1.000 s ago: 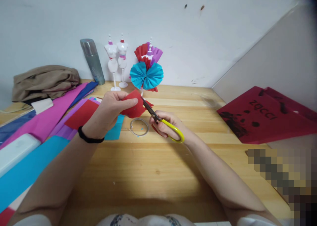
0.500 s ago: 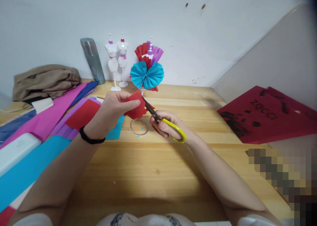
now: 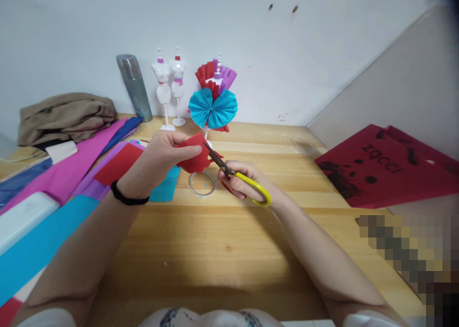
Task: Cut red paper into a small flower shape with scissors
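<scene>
My left hand (image 3: 167, 152) pinches a piece of red paper (image 3: 193, 162) between thumb and fingers, above the table. The lower edge of the paper is cut in a scalloped line. My right hand (image 3: 244, 176) is closed on scissors (image 3: 254, 186) with yellow handles and dark blades. The blades lie at the paper's right edge, pointing up and left, and a narrow red strip shows beside them. Beneath the hands a thin ring (image 3: 190, 188) rests on the wood with small blue scraps in it. A blue paper sheet (image 3: 167, 186) lies below my left wrist.
Two white mini dress forms (image 3: 164, 92) and one dressed in pleated paper (image 3: 213, 108) stand along the wall. A thermos (image 3: 136, 90), brown cloth (image 3: 68, 116), and colored sheets (image 3: 75, 162) occupy the left. A red paper bag (image 3: 387, 167) leans at right.
The red paper and my left hand have shifted slightly left. The scissor tips have moved a little left along with them, and the strip at the paper's right edge stands further out.
</scene>
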`<state>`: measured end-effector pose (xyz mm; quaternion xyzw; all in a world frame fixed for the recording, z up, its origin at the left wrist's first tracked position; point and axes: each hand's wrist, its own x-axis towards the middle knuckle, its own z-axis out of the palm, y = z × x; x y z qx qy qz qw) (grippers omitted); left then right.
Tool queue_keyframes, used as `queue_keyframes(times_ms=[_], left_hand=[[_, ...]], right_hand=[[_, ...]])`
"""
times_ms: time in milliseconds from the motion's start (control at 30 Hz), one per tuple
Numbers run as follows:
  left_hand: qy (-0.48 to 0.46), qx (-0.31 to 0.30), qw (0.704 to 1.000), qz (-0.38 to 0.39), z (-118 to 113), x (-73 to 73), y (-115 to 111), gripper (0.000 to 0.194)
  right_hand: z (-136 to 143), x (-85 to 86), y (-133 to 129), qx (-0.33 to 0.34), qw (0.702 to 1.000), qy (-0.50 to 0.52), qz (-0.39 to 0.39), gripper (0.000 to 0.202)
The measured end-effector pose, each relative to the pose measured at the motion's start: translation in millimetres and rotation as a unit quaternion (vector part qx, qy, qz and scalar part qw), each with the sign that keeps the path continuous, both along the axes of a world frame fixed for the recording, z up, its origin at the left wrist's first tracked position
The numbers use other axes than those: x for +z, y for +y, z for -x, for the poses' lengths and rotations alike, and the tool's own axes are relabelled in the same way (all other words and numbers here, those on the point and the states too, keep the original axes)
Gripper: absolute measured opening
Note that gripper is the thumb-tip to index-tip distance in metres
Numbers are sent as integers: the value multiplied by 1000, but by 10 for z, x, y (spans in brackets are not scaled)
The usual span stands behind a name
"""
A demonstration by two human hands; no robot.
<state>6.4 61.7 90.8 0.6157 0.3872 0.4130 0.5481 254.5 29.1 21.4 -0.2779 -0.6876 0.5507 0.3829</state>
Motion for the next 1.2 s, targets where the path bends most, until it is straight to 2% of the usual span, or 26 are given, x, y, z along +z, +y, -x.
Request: queue_keyframes(times_ms=[600,800,967,1200], left_hand=[[4,-5,1000,10,41,-1,47,28],[-54,-19,996,69,-6,-23,42,37],[-111,-18,985,133,-71,-97,12,42],[-140,26,984,111,-118,-90,-46,36]], right_hand=[[-18,-7,0,1,1000,-10,7,56],[11,49,-20,-23,1000,2,17,58],[27,27,-15,-40,999,15,16,58],[11,17,-6,-25,1000,6,18,58]])
